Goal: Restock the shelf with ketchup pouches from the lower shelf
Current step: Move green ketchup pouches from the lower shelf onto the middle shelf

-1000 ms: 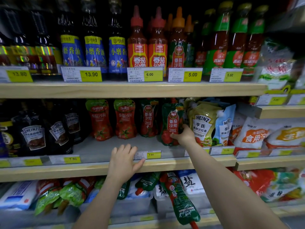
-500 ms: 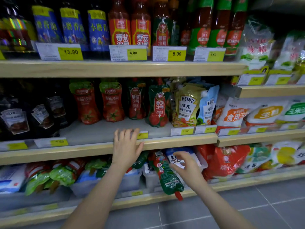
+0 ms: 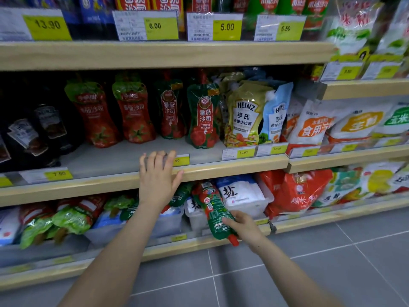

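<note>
A green and red ketchup pouch (image 3: 213, 209) lies upside down at the front of the lower shelf (image 3: 309, 220), its red cap pointing down. My right hand (image 3: 243, 227) grips it near the cap end. Flat on the wooden front edge of the middle shelf (image 3: 232, 168) rests my left hand (image 3: 158, 176), fingers straight. Upright on that shelf stand a green ketchup pouch (image 3: 203, 116), a darker one (image 3: 170, 111) behind and left of it, and two red pouches (image 3: 132, 111). More pouches (image 3: 66, 218) lie on the lower shelf at the left.
Heinz salad dressing pouches (image 3: 245, 114) stand right of the ketchup. Dark sauce packs (image 3: 42, 129) fill the middle shelf's left. Clear bins with white salt bags (image 3: 239, 196) sit on the lower shelf, flour and rice bags (image 3: 294, 193) to the right. Grey tiled floor (image 3: 332, 262) lies below.
My right hand left the green pouch on the middle shelf, dropped to the lower shelf and took hold of a ketchup pouch there. The view tilted down and moved closer.
</note>
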Tool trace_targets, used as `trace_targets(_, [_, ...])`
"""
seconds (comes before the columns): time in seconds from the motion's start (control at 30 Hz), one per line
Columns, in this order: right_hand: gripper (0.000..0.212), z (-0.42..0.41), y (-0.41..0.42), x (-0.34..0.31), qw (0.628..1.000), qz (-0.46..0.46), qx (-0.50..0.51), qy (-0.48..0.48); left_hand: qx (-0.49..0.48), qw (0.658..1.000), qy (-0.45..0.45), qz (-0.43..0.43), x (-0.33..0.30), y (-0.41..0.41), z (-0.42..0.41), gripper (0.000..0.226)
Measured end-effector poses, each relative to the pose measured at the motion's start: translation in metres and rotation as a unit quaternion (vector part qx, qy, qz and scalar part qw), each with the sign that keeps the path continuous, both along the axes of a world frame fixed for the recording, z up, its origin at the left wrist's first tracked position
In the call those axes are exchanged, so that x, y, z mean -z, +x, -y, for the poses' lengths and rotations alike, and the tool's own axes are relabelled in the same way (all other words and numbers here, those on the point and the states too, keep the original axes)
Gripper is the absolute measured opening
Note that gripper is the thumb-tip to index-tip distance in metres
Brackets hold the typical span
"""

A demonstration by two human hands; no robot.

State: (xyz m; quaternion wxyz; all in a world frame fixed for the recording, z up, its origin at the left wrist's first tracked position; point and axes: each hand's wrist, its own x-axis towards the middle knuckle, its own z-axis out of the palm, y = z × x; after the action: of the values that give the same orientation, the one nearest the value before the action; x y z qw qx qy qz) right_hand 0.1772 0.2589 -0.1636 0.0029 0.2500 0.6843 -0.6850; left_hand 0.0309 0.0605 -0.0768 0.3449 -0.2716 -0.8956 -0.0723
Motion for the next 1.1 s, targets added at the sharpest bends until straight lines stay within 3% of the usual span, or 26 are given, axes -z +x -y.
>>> trace_targets(0.17, [0.039,-0.002,0.005,-0.025,0.998,-0.045,-0.002,-0.035,0.007,1.0,0.001,0.015,-0.005,0.004,0.001,0.052])
trace_targets(0.3, [0.015,-0.006,0.006,-0.055,0.996,-0.08,-0.049,0.01,0.008,0.999,0.001,0.043,-0.011,0.01,0.002,0.053])
trace_targets(0.47, [0.031,0.0,-0.002,-0.079,0.99,-0.081,-0.112,-0.039,0.013,0.998,0.003,0.056,-0.019,0.013,0.004,0.05])
trace_targets(0.6, [0.02,0.01,-0.011,-0.109,0.981,-0.137,-0.102,0.096,0.039,0.992,-0.04,0.112,-0.028,0.015,0.012,0.069])
trace_targets(0.7, [0.01,0.009,-0.015,-0.141,0.978,-0.174,-0.064,0.098,0.086,0.978,-0.023,0.186,-0.038,0.016,0.019,0.099])
trace_targets(0.83, [0.01,0.007,-0.022,-0.19,0.973,-0.216,-0.049,0.073,0.193,0.931,0.082,0.299,-0.047,0.043,0.004,0.105])
trace_targets(1.0, [0.02,0.014,-0.025,-0.228,0.967,-0.248,-0.032,0.043,0.246,0.826,0.272,0.427,-0.044,0.066,-0.03,0.05])
trace_targets(1.1, [0.022,0.012,-0.024,-0.234,0.958,-0.257,-0.029,0.128,0.259,0.779,0.3,0.487,-0.043,0.059,-0.027,0.047])
